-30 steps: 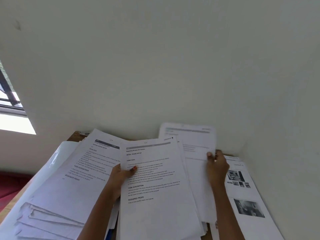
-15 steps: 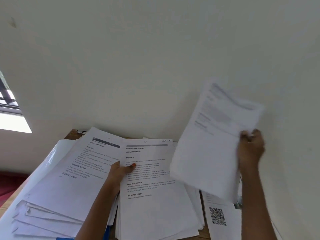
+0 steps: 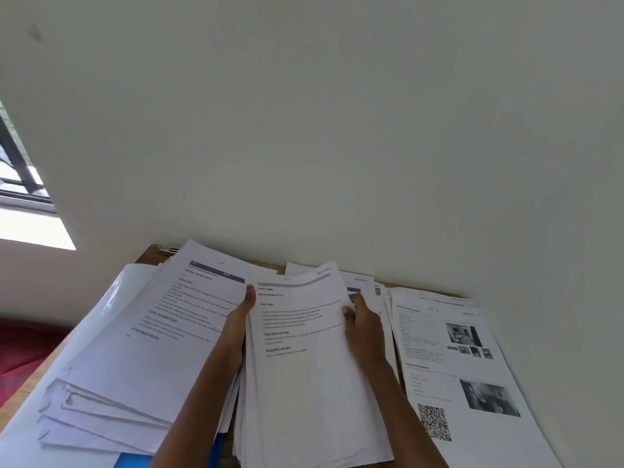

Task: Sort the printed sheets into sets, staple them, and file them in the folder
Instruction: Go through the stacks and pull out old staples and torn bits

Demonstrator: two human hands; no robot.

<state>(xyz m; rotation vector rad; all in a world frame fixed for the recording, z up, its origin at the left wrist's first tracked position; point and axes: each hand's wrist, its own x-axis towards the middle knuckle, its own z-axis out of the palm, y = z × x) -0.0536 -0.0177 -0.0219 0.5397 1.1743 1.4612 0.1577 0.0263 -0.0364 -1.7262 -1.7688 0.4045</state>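
A centre stack of printed sheets [image 3: 304, 383] lies in front of me on the table. Its top sheets bow upward between my hands. My left hand [image 3: 236, 329] holds their left edge, one fingertip reaching up near the top corner. My right hand [image 3: 366, 327] pinches the right edge, thumb on top and fingers behind. A fanned pile of stapled sets [image 3: 135, 349] lies to the left. To the right lies a pile of sheets with photos and a QR code [image 3: 456, 373]. A blue folder [image 3: 135, 461] peeks out at the bottom, under the left pile.
The wooden table [image 3: 148, 256] stands against a plain wall at the back and right. A glossy white cover [image 3: 111, 298] sticks out under the left pile. A small metal object [image 3: 169, 249] lies at the far left corner. A window is at the left.
My right hand has brought down the sheaf it held up at the right and now pinches the centre stack's right edge. A different page tops that stack. My left hand has shifted slightly upward.
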